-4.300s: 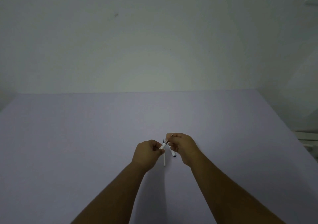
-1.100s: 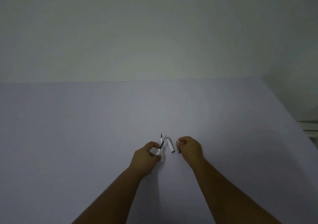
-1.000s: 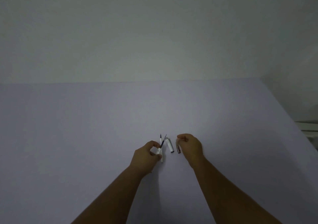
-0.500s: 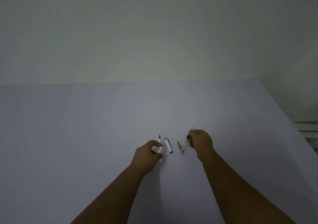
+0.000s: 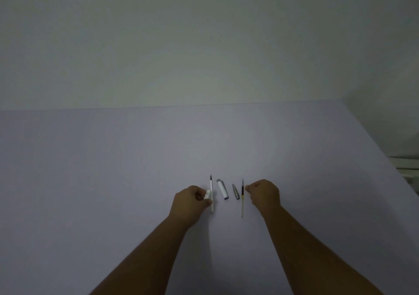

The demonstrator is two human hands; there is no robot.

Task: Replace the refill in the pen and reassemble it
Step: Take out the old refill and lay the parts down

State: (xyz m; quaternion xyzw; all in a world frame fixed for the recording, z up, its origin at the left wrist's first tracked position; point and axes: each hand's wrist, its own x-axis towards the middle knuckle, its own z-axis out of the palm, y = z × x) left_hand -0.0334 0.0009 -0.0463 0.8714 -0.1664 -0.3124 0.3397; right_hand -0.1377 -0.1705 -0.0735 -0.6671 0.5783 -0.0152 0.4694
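Note:
My left hand [image 5: 190,200] pinches a short white pen barrel piece [image 5: 207,195] low over the table. A thin white refill with a dark tip [image 5: 211,188] runs along its fingertips; I cannot tell whether the hand grips it too. To the right a white cap piece with a grey end [image 5: 222,189] and a small grey tip cone [image 5: 236,191] lie on the table. Further right lies a yellowish refill with a dark tip [image 5: 242,204]. My right hand [image 5: 264,192] is curled just right of that refill, fingertips beside its upper part, with nothing in them.
The lilac table [image 5: 136,170] meets a plain pale wall at the back. Its right edge runs diagonally past a white object [image 5: 408,167] at the far right.
My right hand has lowered the yellowish refill flat onto the table right of the grey tip cone and let it go. My left hand has stayed in place with the white piece.

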